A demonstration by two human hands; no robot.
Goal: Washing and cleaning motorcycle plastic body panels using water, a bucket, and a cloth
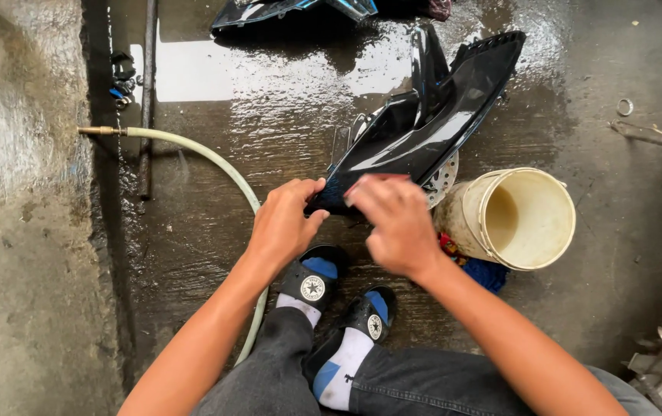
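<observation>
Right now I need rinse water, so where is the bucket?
In the head view, the cream bucket lies tipped on the wet floor, right of the right hand, beside the black fairing panel.

The motorcycle fairing panel [431, 115] stands tilted on the wet concrete floor [215, 231], its near end between the person's hands: the left hand [283, 223] on its left edge, the right hand [396, 223] over its lower tip. Just behind that tip lies a brake disc [444, 179]. To the right, a bucket [531, 219] lies on its side, mouth facing right, with a cloth [485, 271] tucked under it. A hose [215, 162] runs from the left wall, curving down past the left foot [314, 281]. Another fairing piece [292, 9] lies farther back. A ring [625, 106] lies far right.
</observation>
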